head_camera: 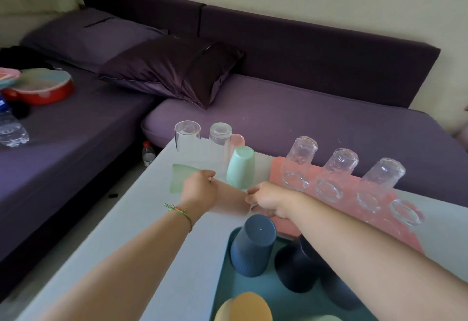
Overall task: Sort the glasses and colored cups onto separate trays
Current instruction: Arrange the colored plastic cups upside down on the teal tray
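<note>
Between my hands stands a clear glass (229,200), hard to make out on the white table (141,219). My left hand (200,190) curls around its left side and my right hand (268,201) pinches its right edge. Upside-down glasses (336,176) stand in a row on the pink tray (291,224) to the right. The teal tray (222,282) near me holds dark blue cups (253,244) and a yellow cup (243,308). A mint cup (240,168), a pink cup (238,140) and two clear glasses (187,134) (220,135) stand at the table's far end.
A green mat (179,176) lies on the table by my left hand. A purple sofa (304,118) with a dark pillow (172,69) wraps round the table. A red pan (43,90) and a water bottle (10,128) lie on the sofa; another bottle (148,153) stands on the floor.
</note>
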